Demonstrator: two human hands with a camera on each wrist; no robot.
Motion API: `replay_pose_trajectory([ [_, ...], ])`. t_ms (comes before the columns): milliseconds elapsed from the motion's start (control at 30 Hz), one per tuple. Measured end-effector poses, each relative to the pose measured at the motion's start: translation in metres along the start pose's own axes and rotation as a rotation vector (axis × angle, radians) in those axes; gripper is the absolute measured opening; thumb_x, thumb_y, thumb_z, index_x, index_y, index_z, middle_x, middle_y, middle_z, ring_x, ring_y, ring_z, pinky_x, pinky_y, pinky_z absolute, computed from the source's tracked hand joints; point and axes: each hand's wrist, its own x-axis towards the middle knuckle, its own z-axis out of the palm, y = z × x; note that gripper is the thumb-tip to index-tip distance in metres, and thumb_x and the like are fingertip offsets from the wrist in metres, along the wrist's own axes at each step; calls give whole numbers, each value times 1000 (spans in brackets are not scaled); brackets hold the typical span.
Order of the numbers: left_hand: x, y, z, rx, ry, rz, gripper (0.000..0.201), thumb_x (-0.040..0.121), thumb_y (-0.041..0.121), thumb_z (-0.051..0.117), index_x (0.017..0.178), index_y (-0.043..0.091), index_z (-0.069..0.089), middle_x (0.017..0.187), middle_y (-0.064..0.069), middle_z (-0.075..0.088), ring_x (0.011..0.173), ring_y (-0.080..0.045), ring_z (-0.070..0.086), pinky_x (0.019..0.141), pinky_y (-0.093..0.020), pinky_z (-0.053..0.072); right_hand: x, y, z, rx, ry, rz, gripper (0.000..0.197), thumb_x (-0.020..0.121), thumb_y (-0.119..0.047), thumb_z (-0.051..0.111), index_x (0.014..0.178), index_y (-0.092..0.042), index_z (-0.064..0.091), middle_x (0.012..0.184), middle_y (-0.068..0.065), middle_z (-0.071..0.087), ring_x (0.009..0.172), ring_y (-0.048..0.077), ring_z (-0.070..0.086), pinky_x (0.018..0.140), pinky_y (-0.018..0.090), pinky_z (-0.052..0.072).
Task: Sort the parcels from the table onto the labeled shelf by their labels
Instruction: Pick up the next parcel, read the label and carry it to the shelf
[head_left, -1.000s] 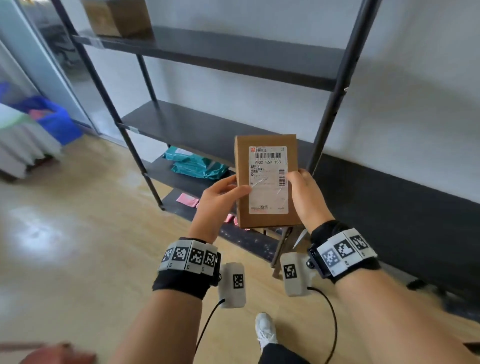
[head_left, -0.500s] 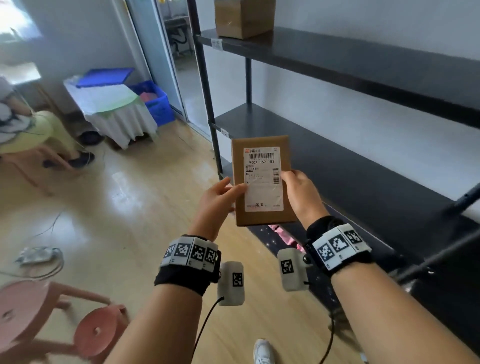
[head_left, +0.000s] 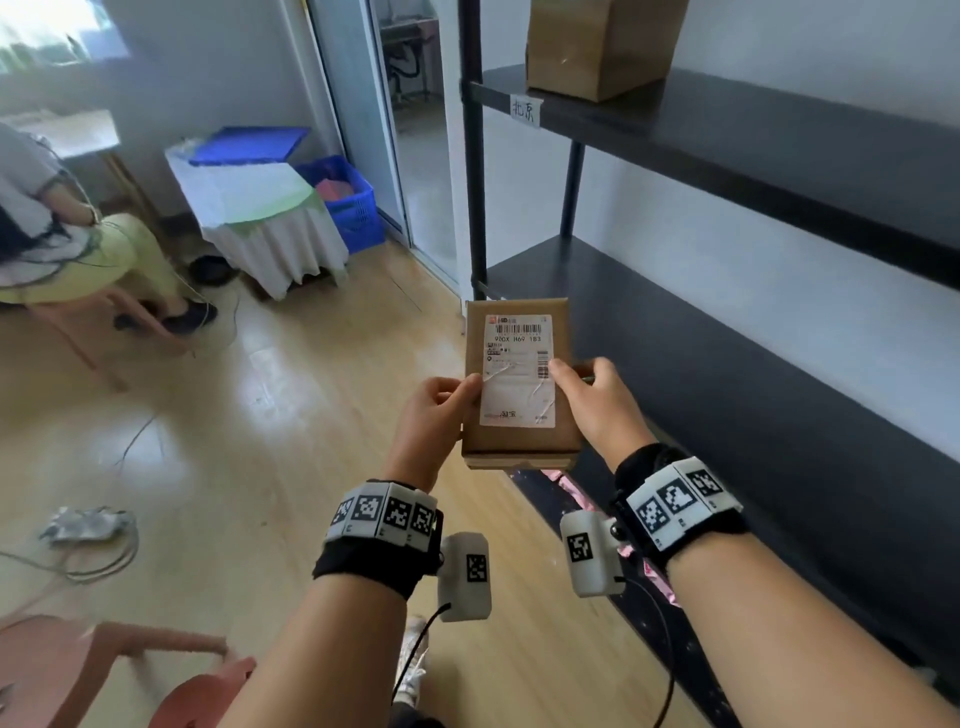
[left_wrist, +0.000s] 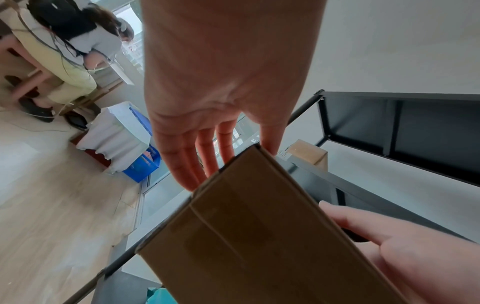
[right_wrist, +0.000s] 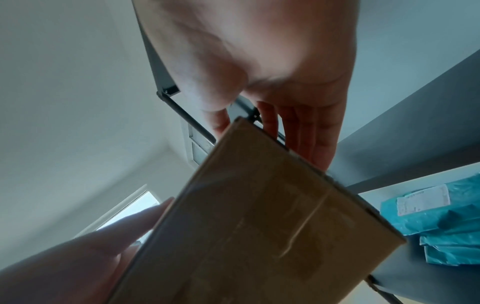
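Between both hands, flat brown parcel (head_left: 519, 384), white label (head_left: 517, 371)

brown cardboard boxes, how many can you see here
2: one flat brown cardboard box held in both hands, one taller brown cardboard box on the top black shelf. Others may be out of view.

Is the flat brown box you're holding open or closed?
Closed. The flat brown cardboard parcel has its flaps flat and a white shipping label on its face; left hand and right hand hold its sides.
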Motion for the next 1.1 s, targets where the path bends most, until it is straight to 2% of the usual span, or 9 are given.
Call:
replay_pose_trajectory([
  [100,52,4,-10,36,-84,28,33,100,36,56,119,11,67,99,-2,71,92,-20,68,86,-44,59,40,-8,21,-37,55,18,44,88,-54,58,107,-15,57,101,-1,68,91,18,66,84,40,54],
  [300,163,24,-38,96,-320,29,20,104,32,48,110,32,67,99,-2,69,86,-21,61,66,-28,49,107,-37,68,-41,158,97,63,76,-66,56,120,-21,62,112,-4,70,103,17,66,91,42,54],
  [433,224,43,-41,155,-419,34,22,103,26,49,91,33,66,92,-1,66,81,-17,60,68,-27,52,145,-49,88,-5,235,138,44,87,-53,59,116,-21,64,108,-6,70,99,15,66,86,35,55],
  [500,248,47,-37,177,-427,18,11,100,26,55,101,23,66,93,0,67,85,-17,62,76,-33,53,160,-50,93,2,257,166,43,87,-50,60,117,-20,62,109,-6,69,99,15,66,79,30,54],
  [567,271,46,-29,204,-426,-14,18,96,27,61,109,15,62,94,0,67,87,-17,64,81,-36,54,176,-49,93,9,292,206,42,86,-48,62,115,-19,59,107,-7,67,98,15,64,77,30,51],
  [667,303,48,-11,233,-479,-20,8,95,20,62,101,16,61,91,0,67,83,-15,63,85,-38,53,201,-47,87,24,353,257,40,85,-45,65,111,-17,53,96,-9,62,90,13,61,72,31,48],
  [900,360,56,42,339,-544,-13,36,98,15,52,133,11,61,120,-8,70,110,-25,64,103,-43,50,265,-36,66,3,387,304,37,87,-42,64,108,-16,50,100,-3,59,89,18,57,66,29,41],
  [1033,387,65,70,345,-549,27,37,100,13,45,133,19,60,110,3,67,84,-10,60,79,-26,50,296,-28,54,3,375,319,41,88,-42,64,112,-13,50,107,1,62,92,19,58,76,31,44],
  [1100,396,70,83,380,-557,63,38,101,11,43,135,21,57,112,3,65,83,-8,59,71,-19,46,312,-25,49,9,369,330,44,87,-43,64,115,-12,50,111,3,62,94,20,57,80,32,46],
])
